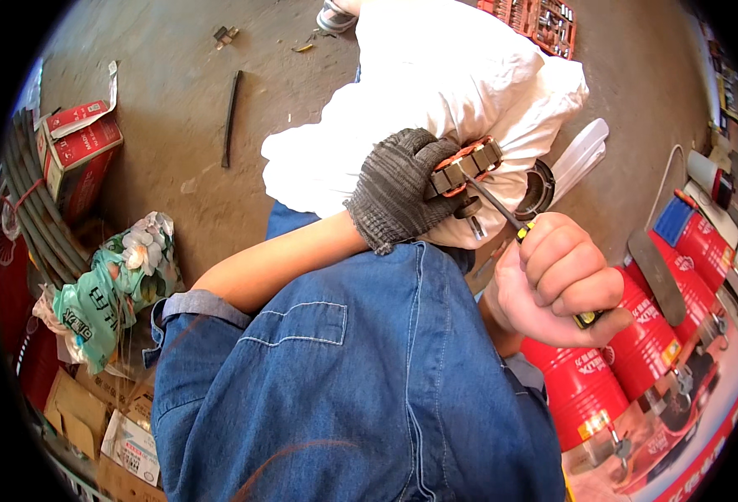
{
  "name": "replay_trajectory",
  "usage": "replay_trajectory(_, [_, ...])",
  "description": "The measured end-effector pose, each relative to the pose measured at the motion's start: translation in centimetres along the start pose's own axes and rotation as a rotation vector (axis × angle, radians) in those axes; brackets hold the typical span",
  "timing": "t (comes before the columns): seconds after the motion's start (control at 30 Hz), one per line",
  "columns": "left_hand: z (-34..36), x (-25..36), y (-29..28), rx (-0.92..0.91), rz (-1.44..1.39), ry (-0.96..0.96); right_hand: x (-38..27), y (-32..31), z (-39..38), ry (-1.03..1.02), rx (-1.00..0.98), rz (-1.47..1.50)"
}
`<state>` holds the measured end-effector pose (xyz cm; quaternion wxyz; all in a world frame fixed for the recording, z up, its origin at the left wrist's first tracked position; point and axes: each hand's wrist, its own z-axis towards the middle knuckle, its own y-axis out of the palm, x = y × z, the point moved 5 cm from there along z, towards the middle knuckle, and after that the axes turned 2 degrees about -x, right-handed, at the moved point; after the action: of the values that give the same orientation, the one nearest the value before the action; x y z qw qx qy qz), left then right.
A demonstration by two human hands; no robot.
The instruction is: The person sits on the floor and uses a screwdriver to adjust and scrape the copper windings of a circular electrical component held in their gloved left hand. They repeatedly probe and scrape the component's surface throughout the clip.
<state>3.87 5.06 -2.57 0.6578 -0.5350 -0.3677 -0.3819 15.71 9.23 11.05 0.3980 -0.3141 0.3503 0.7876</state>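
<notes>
My left hand [394, 188], in a dark grey knit glove, is closed on a metal part with orange-red windings [482, 157], held over a white cloth [419, 71] across my lap. My bare right hand [561, 280] is wrapped round the yellow-and-black handle of a screwdriver [498, 203], whose shaft reaches up-left to the metal part. A dark ring-shaped part [538, 184] lies on the cloth just right of it. Smaller pieces below the metal part are partly hidden and hard to make out.
An open socket-set case [553, 29] is at the top. A dark bar [231, 117] lies on the floor [185, 75]. At left are a red box [84, 159], hoses [30, 192] and a green bag [93, 309]. Several red drums [640, 339] line the right.
</notes>
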Motion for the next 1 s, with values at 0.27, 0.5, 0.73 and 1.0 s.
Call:
replay_trajectory(0.27, [0.2, -0.2, 0.3, -0.016, -0.002, -0.022, -1.0, -0.2, -1.4, 0.128, -0.114, -0.41])
replay_trajectory(0.5, [-0.4, 0.2, 0.3, 0.004, 0.056, 0.021, -3.6, -2.0, -5.0, 0.873, -0.194, -1.129])
replay_trajectory(0.73, [-0.3, 0.1, 0.0, -0.023, 0.022, 0.005, 0.1, -1.1, -9.0, 0.995, -0.236, -0.865])
replay_trajectory(1.0, [-0.2, 0.0, 0.4, -0.02, -0.002, -0.002, 2.8, -2.1, -12.7, 0.867, -0.373, -1.107])
